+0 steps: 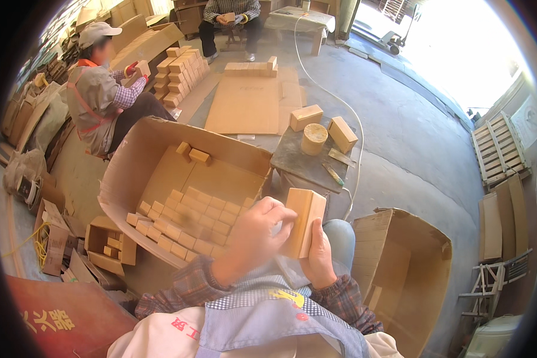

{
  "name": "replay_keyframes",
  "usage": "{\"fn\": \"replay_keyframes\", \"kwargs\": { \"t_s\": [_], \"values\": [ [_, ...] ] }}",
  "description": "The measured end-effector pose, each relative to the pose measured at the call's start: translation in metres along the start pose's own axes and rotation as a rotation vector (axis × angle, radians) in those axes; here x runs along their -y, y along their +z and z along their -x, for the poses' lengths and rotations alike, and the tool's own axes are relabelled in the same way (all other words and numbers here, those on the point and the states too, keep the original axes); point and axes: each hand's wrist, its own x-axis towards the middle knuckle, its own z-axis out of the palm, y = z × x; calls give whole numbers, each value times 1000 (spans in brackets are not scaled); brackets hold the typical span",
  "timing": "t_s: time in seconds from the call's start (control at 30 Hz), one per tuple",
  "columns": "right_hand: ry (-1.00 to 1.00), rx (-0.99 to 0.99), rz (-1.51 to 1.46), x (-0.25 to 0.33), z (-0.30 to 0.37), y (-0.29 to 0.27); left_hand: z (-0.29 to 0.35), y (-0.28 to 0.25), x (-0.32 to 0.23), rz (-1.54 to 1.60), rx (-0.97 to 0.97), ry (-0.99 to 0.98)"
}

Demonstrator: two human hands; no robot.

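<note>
In front of my lap, my right hand (320,256) grips a wooden block (304,222) from below and the side, holding it upright and slightly tilted. My left hand (258,234) is at the block's left face with its fingers curled, somewhat blurred. What lies between those fingers, if anything, I cannot make out. Beyond the block stands a small dark worktable (304,161). It carries a round tan tub (314,139), two more wooden blocks (343,133) and a brush-like tool (333,173).
A big cardboard box (122,179) with rows of wooden blocks is at left; another open carton (420,268) is at right. One co-worker (110,89) sits far left holding a block, another (231,24) at the back. A pale hose (359,128) crosses the floor.
</note>
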Motion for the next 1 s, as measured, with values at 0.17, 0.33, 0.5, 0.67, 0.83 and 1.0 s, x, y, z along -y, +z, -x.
{"fn": "replay_keyframes", "kwargs": {
  "t_s": [0.17, 0.33, 0.5, 0.67, 0.83, 1.0],
  "values": [
    [-85, -37, 124, 0, 14, -2, 9, 1, -5, 15, -5, 22],
    [-98, -62, 162, -2, 19, -4, 14, -1, -5, 39, 47, 18],
    [-70, -100, 192, -6, 17, -8, 13, -2, -4, 80, 74, -45],
    [-86, -162, 203, -11, 13, -10, 7, -5, 2, 100, 129, -37],
    [-90, -182, 249, -19, 7, -13, -5, -4, 11, -148, 191, 102],
    [7, -190, 251, -20, 3, -24, 9, -12, 39, -126, 317, -32]
  ]
}}
